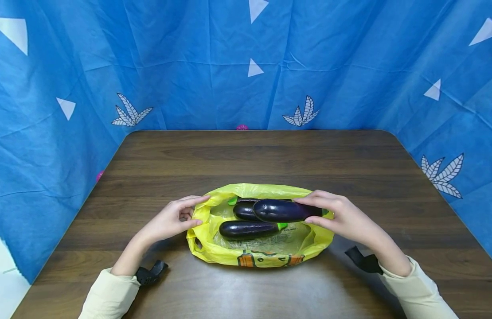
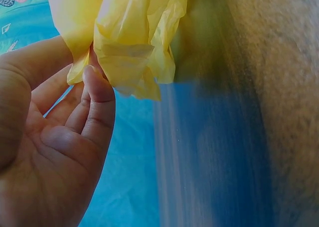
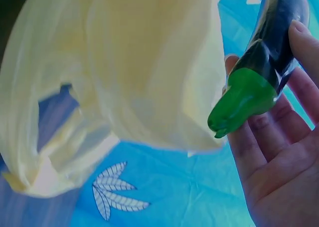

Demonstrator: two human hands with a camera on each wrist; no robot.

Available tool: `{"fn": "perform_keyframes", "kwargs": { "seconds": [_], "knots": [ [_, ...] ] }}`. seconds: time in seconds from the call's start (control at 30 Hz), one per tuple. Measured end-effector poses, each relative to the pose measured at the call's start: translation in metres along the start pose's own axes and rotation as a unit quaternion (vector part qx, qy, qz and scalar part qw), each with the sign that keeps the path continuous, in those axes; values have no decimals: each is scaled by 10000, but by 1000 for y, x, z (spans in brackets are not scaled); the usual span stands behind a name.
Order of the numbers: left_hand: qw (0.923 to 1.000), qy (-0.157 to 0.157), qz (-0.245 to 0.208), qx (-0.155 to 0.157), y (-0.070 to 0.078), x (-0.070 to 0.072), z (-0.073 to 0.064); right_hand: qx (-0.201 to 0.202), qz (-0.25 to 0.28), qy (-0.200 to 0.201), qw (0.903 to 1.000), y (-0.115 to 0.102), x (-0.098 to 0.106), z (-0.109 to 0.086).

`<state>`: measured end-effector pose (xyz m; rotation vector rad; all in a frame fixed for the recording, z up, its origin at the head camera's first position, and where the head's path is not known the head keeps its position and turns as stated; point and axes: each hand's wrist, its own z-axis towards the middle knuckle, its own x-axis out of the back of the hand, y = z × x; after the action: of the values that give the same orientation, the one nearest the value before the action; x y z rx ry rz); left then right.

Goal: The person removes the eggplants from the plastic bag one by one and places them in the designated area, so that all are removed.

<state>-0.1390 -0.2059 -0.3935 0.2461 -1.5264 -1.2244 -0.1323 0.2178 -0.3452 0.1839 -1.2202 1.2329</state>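
A yellow plastic bag [image 1: 208, 252] stands on the table with its mouth spread wide. Inside lie dark purple eggplants [image 1: 247, 230] with green stems, one in front and at least one more behind. My right hand [image 1: 335, 210] holds another eggplant [image 1: 279, 210] over the right side of the bag's mouth, its stem toward the palm; the right wrist view shows thumb and fingers around its dark body, near the green cap [image 3: 246, 95]. At the bag's left rim, my left hand [image 1: 176, 219] pinches the plastic [image 2: 79, 70] between thumb and fingers.
The brown wooden table [image 1: 254, 159] extends behind and to both sides of the bag. A blue patterned curtain [image 1: 214, 88] hangs along its far and side edges. Black wrist mounts [image 1: 152, 272] sit at both wrists, close above the tabletop.
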Motion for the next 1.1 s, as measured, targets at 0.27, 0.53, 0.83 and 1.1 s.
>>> {"fn": "perform_keyframes", "kwargs": {
  "seconds": [0.27,0.53,0.83,1.1],
  "knots": [
    [10000,22,5,-25,1,1,0,-210,-298,331,9988,2,16,-2],
    [10000,33,19,16,2,1,0,-618,-516,713,9942,12,24,-3],
    [10000,0,40,14,0,0,0,-1190,-733,975,9854,31,31,-1],
    [10000,-16,53,53,0,-1,0,-1565,-640,1182,9785,59,31,2]
  ]
}}
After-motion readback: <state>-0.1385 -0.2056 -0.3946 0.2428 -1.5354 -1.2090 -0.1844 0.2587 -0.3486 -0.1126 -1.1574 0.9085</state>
